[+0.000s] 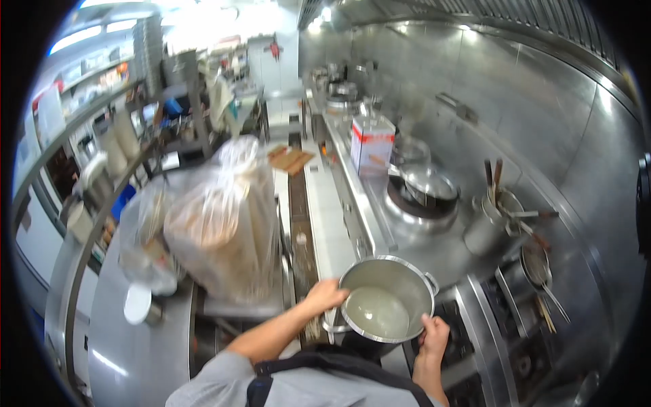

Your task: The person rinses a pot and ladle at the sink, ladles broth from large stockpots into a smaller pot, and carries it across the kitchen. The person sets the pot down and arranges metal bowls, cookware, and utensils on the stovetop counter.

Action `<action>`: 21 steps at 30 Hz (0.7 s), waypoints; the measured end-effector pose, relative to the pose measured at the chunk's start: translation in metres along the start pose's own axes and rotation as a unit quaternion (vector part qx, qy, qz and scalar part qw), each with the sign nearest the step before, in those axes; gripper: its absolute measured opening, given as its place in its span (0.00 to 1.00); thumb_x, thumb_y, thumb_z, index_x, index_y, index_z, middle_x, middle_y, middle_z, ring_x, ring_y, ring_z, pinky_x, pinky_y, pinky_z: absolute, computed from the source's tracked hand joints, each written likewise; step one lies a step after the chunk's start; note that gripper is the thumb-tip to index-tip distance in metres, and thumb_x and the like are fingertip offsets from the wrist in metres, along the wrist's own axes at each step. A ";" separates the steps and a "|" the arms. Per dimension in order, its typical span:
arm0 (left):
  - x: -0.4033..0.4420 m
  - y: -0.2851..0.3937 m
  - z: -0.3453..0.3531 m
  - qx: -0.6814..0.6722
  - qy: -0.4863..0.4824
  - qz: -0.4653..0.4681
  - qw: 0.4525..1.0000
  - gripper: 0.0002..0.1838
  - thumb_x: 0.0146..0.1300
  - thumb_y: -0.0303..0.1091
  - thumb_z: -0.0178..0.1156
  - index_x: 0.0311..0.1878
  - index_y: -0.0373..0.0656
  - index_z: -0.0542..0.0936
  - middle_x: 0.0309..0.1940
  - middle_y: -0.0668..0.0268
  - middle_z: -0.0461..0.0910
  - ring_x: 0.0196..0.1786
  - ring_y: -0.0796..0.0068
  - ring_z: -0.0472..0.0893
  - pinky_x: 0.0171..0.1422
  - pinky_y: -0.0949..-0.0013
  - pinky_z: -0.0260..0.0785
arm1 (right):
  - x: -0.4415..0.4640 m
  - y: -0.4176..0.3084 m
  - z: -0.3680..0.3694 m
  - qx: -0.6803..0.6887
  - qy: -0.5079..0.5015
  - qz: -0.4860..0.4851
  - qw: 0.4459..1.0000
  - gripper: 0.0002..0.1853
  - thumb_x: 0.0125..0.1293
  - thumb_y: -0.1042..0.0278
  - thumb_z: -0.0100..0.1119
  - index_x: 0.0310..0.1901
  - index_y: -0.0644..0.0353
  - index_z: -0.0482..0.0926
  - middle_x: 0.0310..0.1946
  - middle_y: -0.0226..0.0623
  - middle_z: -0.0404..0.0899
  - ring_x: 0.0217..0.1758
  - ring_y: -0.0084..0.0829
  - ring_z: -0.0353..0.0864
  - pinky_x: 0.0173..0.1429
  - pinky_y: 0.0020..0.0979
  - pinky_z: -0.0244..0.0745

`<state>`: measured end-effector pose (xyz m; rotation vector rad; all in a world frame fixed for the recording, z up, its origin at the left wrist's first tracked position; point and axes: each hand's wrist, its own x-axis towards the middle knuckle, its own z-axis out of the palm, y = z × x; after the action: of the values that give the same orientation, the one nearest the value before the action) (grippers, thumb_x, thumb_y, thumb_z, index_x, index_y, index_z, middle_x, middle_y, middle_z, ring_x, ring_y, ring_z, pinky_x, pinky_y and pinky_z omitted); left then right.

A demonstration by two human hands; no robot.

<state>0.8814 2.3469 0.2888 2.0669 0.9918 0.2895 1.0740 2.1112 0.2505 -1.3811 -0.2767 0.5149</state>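
Note:
A large metal stockpot (401,279) is held in front of my body, its open top facing me. Some pale, cloudy liquid (376,313) lies in the bottom. My left hand (327,296) is closed on the rim at the pot's left side. On the lower right, my right hand (434,334) grips the rim with the thumb on top. Loop handles stick out at the upper right and lower left of the pot. The underside of the pot is hidden from view.
Gas burners (454,325) are at the right. A lidded wok (427,190) sits on the range, beyond it a white-and-red box (372,144). A utensil pot (489,220) stands near the wall. Large plastic bags (224,224) fill the left counter; cardboard (290,159) lies on the floor.

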 end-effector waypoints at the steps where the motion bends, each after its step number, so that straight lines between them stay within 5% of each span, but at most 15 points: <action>1: 0.042 -0.042 0.010 0.024 0.029 0.001 0.999 0.27 0.46 0.43 0.56 0.48 0.35 0.81 0.39 0.39 0.81 0.48 0.42 0.81 0.54 0.51 0.71 | 0.032 0.000 0.024 0.019 -0.015 0.008 1.000 0.20 0.58 0.71 0.67 0.16 0.53 0.64 0.11 0.23 0.63 0.09 0.16 0.58 0.13 0.22 0.51; 2: 0.051 -0.024 -0.013 0.036 0.023 -0.026 0.999 0.28 0.49 0.44 0.56 0.46 0.29 0.79 0.43 0.36 0.79 0.52 0.41 0.79 0.60 0.52 0.69 | 0.054 0.003 0.038 0.025 -0.027 0.029 0.999 0.21 0.58 0.72 0.67 0.16 0.54 0.64 0.10 0.23 0.63 0.09 0.17 0.58 0.13 0.22 0.51; 6: 0.132 -0.018 -0.062 0.028 0.049 -0.120 0.991 0.26 0.50 0.43 0.57 0.49 0.34 0.80 0.43 0.40 0.80 0.51 0.44 0.80 0.58 0.53 0.70 | 0.152 -0.001 0.115 -0.033 -0.074 0.020 0.997 0.19 0.57 0.68 0.68 0.16 0.53 0.67 0.11 0.23 0.65 0.11 0.16 0.60 0.14 0.22 0.53; 17: 0.376 -0.064 -0.186 -0.005 0.149 -0.129 0.980 0.23 0.49 0.40 0.56 0.42 0.29 0.81 0.35 0.37 0.81 0.44 0.43 0.82 0.54 0.54 0.72 | 0.401 0.004 0.344 -0.013 -0.137 0.028 0.990 0.22 0.58 0.69 0.68 0.16 0.52 0.62 0.12 0.20 0.61 0.13 0.13 0.56 0.17 0.23 0.48; 20: 0.424 -0.058 -0.229 -0.065 0.155 -0.189 0.967 0.20 0.50 0.37 0.54 0.40 0.29 0.81 0.21 0.49 0.80 0.22 0.59 0.80 0.32 0.59 0.74 | 0.450 0.001 0.410 -0.013 -0.148 0.036 0.988 0.22 0.58 0.68 0.68 0.16 0.52 0.63 0.12 0.20 0.62 0.14 0.14 0.58 0.18 0.22 0.49; 21: 0.443 -0.062 -0.240 -0.070 0.159 -0.191 0.966 0.20 0.50 0.37 0.54 0.40 0.29 0.81 0.21 0.49 0.80 0.22 0.59 0.80 0.32 0.59 0.74 | 0.467 -0.005 0.433 -0.012 -0.154 0.035 0.987 0.21 0.58 0.67 0.68 0.16 0.52 0.63 0.12 0.20 0.62 0.14 0.13 0.58 0.18 0.22 0.49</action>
<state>1.0207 2.8323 0.3405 1.6883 1.4925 0.4826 1.2688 2.7166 0.2826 -1.3369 -0.4881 0.7865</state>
